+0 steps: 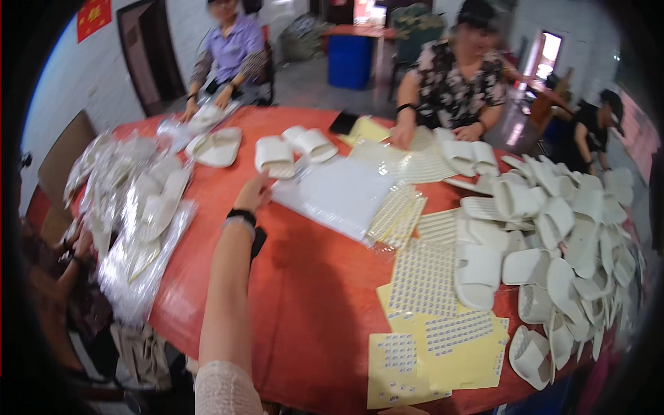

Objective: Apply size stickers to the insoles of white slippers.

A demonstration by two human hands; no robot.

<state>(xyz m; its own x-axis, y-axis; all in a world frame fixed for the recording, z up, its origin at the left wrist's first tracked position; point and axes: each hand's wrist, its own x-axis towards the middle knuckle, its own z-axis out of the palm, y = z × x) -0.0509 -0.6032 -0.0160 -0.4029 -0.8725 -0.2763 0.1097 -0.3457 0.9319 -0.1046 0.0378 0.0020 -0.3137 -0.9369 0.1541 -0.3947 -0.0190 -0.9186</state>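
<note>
A round red table (311, 297) fills the view, its near edge cut off. At right lies a heap of white slippers (560, 242), blurred. The left hand (253, 194) reaches out to a pair of white slippers (275, 156), fingers touching it, grip unclear. The right hand is hidden.

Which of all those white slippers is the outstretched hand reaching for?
The left hand reaches the white slipper pair lying alone at mid-table, just beyond its fingertips; the other slippers sit in the right-hand heap or in bags.
</note>
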